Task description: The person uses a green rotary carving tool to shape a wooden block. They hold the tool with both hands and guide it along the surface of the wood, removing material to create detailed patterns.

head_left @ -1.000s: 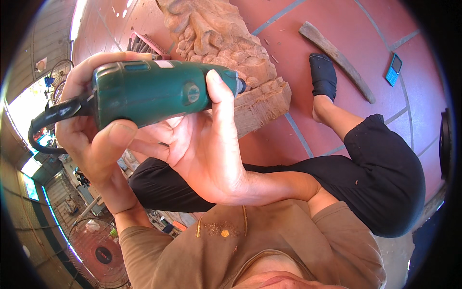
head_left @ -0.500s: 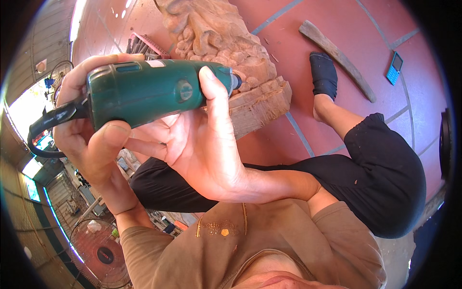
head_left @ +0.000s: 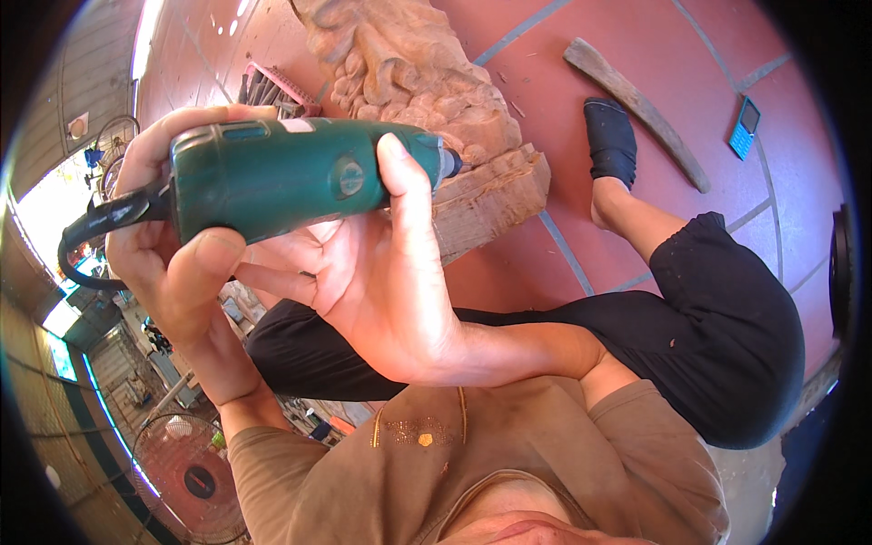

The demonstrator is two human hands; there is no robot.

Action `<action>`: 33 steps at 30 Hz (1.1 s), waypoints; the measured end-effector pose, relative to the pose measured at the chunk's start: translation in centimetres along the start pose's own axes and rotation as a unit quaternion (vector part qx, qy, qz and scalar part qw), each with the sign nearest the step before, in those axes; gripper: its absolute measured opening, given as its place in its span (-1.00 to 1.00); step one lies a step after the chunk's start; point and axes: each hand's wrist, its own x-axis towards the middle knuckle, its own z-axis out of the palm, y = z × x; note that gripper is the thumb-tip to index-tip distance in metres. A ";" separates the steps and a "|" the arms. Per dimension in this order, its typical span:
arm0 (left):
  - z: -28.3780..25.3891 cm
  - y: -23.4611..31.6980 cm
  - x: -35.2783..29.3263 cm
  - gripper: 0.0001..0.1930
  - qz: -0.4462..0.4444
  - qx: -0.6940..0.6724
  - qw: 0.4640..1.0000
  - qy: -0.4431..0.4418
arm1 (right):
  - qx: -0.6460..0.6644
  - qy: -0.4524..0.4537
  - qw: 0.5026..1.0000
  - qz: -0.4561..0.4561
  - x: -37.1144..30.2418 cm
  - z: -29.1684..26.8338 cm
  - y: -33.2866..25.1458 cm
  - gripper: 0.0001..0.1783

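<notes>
A green handheld rotary tool (head_left: pixel 282 182) with a black cord at its rear is held between both my hands. My left hand (head_left: pixel 177 263) is closed round the rear end, beside the cord. My right hand (head_left: pixel 391 263) grips the front part, its thumb laid along the casing near the nose. The dark nose of the tool points right and overlaps the lower end of a carved wooden piece (head_left: pixel 413 77) with scrolls and rounded lumps in relief. No bit can be made out, and I cannot tell whether the tool touches the wood.
Behind the tool, a pink basket (head_left: pixel 282 86) holds several dark slender tools. On the red tiled floor lie a long wooden stick (head_left: pixel 636 111) beside my socked foot (head_left: pixel 610 138) and a blue keypad phone (head_left: pixel 745 129). A round fan (head_left: pixel 186 477) stands at lower left.
The rotary tool and both hands have shifted very slightly to the right. The grips are the same, and the carved wood has not moved.
</notes>
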 end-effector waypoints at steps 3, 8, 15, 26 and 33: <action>0.1 -0.1 0.0 -0.24 0.032 -0.085 0.996 0.014 | 0.002 -0.004 1.000 0.008 0.3 0.0 -0.2 -0.18; 0.4 0.1 0.2 -0.26 0.033 -0.097 0.995 0.008 | 0.013 -0.018 1.000 -0.015 0.9 -0.4 -0.3 -0.23; 0.9 -0.6 0.6 -0.25 0.032 -0.098 0.995 0.002 | 0.007 0.014 0.999 -0.035 1.1 -0.4 -0.6 -0.25; 1.6 -0.5 1.8 -0.39 0.034 -0.098 0.994 -0.018 | 0.001 0.010 0.998 -0.054 1.3 -0.8 -1.1 -0.20; 2.1 0.6 2.7 -0.41 0.000 -0.078 0.997 -0.019 | 0.015 0.008 0.997 -0.073 1.2 -0.4 -1.6 -0.17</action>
